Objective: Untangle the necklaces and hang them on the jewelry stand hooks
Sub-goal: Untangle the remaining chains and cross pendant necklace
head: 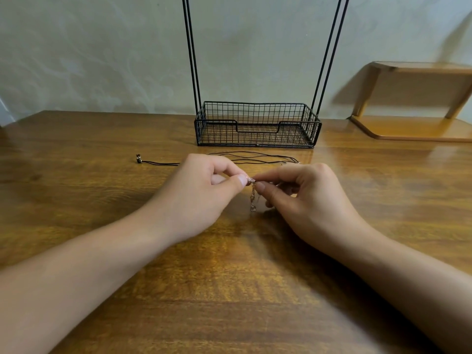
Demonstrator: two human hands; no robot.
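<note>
Early stage: left hand [204, 190] and right hand [304, 198] both pinching thin gold chain necklace [253, 198]; black cord necklace [255, 158] lying beyond the hands, unhung; black wire jewelry stand [258, 123] hooks out of view.

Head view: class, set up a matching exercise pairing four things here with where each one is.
Things:
1. gold chain
2. black cord necklace
3. wire basket
4. wooden shelf

Places:
A. far right, by the wall
B. lying flat on the table, in front of the basket
C. pinched between both hands
D. base of the stand, centre back

Pairs: 1-C, 2-B, 3-D, 4-A
</note>
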